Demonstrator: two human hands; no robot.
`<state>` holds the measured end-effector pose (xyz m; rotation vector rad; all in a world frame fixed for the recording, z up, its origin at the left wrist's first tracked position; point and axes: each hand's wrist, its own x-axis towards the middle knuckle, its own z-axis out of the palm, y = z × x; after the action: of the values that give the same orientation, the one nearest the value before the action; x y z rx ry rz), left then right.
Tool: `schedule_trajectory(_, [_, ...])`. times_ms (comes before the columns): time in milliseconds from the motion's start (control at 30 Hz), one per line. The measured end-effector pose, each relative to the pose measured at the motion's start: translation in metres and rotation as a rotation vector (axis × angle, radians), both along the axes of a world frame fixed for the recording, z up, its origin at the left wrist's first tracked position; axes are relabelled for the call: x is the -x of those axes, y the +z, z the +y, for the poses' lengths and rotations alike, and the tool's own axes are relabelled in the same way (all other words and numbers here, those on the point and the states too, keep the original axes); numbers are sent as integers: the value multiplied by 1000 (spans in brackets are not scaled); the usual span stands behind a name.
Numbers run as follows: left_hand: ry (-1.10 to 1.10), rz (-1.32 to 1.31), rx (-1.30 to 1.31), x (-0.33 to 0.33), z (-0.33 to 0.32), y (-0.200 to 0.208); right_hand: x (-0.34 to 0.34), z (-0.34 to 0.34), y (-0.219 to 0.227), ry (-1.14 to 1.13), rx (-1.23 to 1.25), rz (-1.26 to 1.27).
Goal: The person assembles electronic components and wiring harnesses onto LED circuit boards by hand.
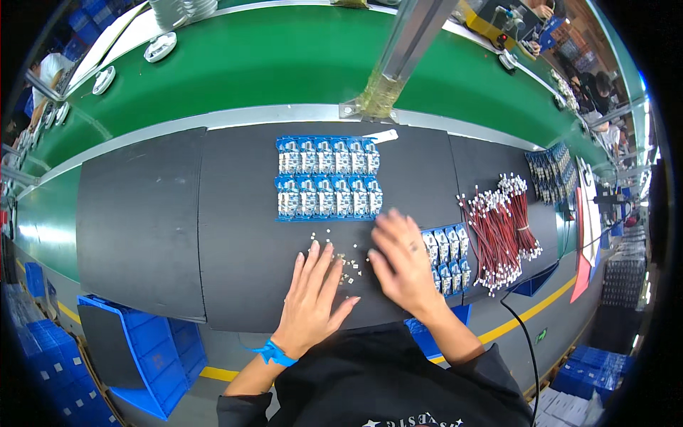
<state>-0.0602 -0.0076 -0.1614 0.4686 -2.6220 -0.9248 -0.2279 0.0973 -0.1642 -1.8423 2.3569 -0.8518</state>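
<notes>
My left hand (pixel 311 299), with a blue band (pixel 272 352) at its wrist, lies over the black mat with its fingers stretched out and nothing in them. Small whitish parts (pixel 350 270) are scattered between my hands; their kind is too small to tell. My right hand (pixel 404 263) is to the right of them, fingers extended and a little blurred, holding nothing I can see. Beyond both hands lies a blue panel of circuit boards (pixel 327 176) in two rows. Another group of blue circuit boards (pixel 447 260) sits right of my right hand, which partly covers it.
Red wires with white connectors (pixel 494 235) lie in bundles at the right, near more stacked circuit boards (pixel 551 174). Behind the black mat (pixel 142 228) runs a green conveyor belt (pixel 284 57) with a metal post (pixel 402 57) before it. A blue crate (pixel 153 349) stands lower left.
</notes>
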Motion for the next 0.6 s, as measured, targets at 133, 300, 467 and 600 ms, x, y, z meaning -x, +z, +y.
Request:
schedule_trajectory(133, [58,166,-59,-7,-1,5,9,-46,19,-255,99,-104])
schedule_trajectory(300, [113,317,-256,-7,4,12,27,-43,7,-124,-16,17])
schedule_trajectory(467, [158,328,-1263,-2,9,10,18,-43,9,-212,259,-361])
schedule_trajectory(600, [87,566,-1566,20,2,21,-9,-31,22,-122,320,-247])
